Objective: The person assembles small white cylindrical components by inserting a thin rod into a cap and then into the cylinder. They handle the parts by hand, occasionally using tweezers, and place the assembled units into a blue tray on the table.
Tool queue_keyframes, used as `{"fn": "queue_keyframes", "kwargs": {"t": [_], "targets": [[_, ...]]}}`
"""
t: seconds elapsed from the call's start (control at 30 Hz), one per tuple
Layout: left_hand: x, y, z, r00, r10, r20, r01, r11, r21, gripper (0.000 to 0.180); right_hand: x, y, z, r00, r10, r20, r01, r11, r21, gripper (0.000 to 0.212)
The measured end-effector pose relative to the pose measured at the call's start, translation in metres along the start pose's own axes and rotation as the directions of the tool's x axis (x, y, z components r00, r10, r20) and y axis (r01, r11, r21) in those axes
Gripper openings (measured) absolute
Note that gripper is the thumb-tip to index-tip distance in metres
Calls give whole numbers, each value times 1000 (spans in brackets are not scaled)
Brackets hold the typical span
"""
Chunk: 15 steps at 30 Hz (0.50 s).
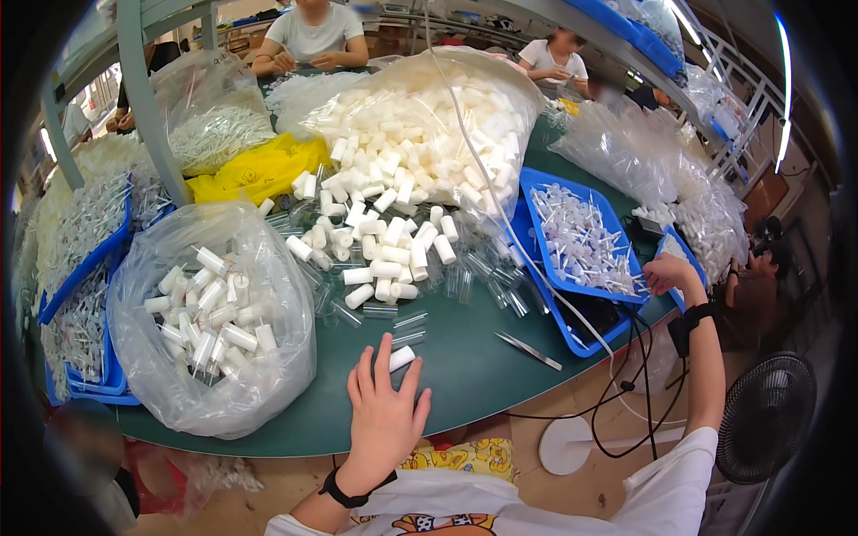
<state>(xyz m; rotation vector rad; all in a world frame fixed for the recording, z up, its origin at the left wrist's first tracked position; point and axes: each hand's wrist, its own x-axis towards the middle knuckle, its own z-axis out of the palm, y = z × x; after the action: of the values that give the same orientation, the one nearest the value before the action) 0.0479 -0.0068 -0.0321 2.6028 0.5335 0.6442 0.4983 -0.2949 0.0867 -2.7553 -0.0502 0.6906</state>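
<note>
My left hand (386,406) lies flat on the green table (465,375) near its front edge, fingers spread and holding nothing. A single white plastic cylinder (401,358) lies at its fingertips. My right hand (666,272) reaches far right, resting at the rim of a blue tray (536,192) filled with small white and purple pump parts (581,237). Its fingers are curled and partly hidden, so I cannot tell if it holds anything. A pile of white cylinders (393,241) and clear tubes (465,286) spills from a big clear bag (420,116) ahead.
A clear bag of assembled white pieces (214,313) stands at the left, beside stacked blue trays (85,268). Metal tweezers (529,350) lie on the table. A cable (500,214) hangs across. Other people sit at the far side. A black fan (764,415) stands at the lower right.
</note>
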Motion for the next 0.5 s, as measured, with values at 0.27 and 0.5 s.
{"fn": "queue_keyframes", "kwargs": {"t": [0.27,0.5], "targets": [[0,2,2,1000,-13,-10,13,999,33,36,17,25,14,969,-155,193,1,780,626,24],[-1,1,4,1000,-2,-11,2,999,34,36,13,23,33,931,-355,89,151,593,791,34]]}}
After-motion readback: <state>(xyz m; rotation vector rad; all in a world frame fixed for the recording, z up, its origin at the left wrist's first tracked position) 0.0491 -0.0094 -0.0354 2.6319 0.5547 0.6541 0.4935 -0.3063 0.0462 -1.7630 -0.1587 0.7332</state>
